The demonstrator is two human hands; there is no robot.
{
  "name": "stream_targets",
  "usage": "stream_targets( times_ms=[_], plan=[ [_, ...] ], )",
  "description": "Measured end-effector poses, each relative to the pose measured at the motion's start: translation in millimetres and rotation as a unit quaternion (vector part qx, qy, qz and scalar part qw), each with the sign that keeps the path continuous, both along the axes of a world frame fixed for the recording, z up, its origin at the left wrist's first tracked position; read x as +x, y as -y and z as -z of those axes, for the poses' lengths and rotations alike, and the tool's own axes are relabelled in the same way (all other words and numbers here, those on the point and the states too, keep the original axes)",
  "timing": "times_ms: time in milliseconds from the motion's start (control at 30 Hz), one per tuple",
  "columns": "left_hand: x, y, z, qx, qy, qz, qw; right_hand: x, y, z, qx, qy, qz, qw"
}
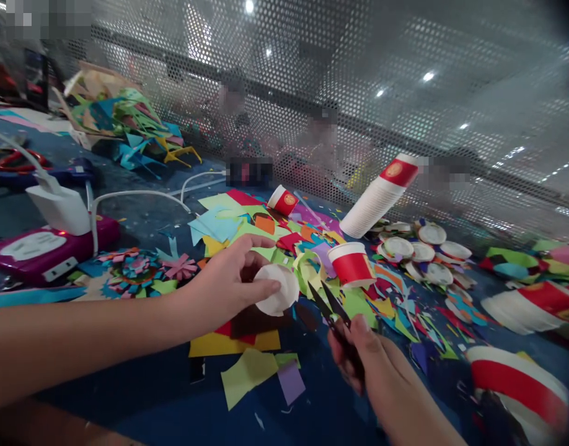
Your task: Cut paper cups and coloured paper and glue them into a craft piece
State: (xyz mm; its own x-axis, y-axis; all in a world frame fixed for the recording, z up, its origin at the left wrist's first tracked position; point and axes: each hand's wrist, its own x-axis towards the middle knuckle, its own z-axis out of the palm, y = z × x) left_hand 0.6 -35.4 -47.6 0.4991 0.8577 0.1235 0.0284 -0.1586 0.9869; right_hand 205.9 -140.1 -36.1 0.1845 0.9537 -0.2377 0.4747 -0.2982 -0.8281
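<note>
My left hand (229, 282) pinches a small white paper disc (284, 288), which looks like the bottom of a paper cup; its rim faces me. A pair of dark scissors (333, 306) is in my right hand (372, 359), blades parted and pointing up and left towards the disc without touching it. Just beyond the scissors lies a red and white paper cup piece (352, 263), cut short. Coloured paper scraps (251, 375) are spread beneath and around both hands.
A tilted stack of paper cups (377, 195) leans near the perforated metal screen (284, 111). Several round cup bottoms (424, 253) are heaped to its right. At left sit a purple power strip (47, 248) with a white charger (59, 204) and a trailing cable (140, 193). More cups (517, 390) lie front right.
</note>
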Motion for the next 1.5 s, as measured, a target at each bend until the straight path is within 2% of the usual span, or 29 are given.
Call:
stream_targets(
  times_ms=[267, 433, 600, 667, 800, 933, 1067, 1233, 1367, 1500],
  plan=[
    [0, -5, 0.7, 0.024, -0.022, -0.011, 0.999, -7, 1, 2.6, -0.002, -0.113, 0.033, 0.993],
    [1, -6, 1.1, -0.024, -0.007, -0.009, 1.0, -10, -1, 7.8, -0.012, -0.166, 0.055, 0.985],
    [2, -4, 6.1, 0.02, -0.048, -0.041, 0.998, -14, 0, 13.4, -0.075, -0.287, 0.041, 0.954],
    [3, -4, 6.7, -0.001, -0.059, -0.043, 0.997, -15, 0, 13.8, -0.089, -0.319, 0.035, 0.943],
    [6, -4, 3.3, -0.076, -0.036, -0.036, 0.996, -16, -1, 10.3, -0.08, -0.31, 0.036, 0.947],
    [7, -7, -0.7, -0.095, -0.007, -0.06, 0.994, -17, 1, 7.7, -0.084, -0.289, 0.047, 0.953],
    [9, -9, -0.3, -0.121, 0.027, -0.044, 0.991, -16, 3, 11.0, -0.096, -0.261, 0.02, 0.96],
    [8, -5, 4.4, -0.081, 0.032, -0.002, 0.996, -17, 1, 14.4, -0.081, -0.214, -0.042, 0.973],
    [5, -1, 5.7, -0.021, -0.004, -0.004, 1.0, -20, 0, 15.6, -0.094, -0.218, -0.03, 0.971],
    [5, -1, 5.4, 0.001, -0.009, -0.013, 1.0, -24, 1, 12.7, -0.114, -0.252, -0.024, 0.961]
  ],
)
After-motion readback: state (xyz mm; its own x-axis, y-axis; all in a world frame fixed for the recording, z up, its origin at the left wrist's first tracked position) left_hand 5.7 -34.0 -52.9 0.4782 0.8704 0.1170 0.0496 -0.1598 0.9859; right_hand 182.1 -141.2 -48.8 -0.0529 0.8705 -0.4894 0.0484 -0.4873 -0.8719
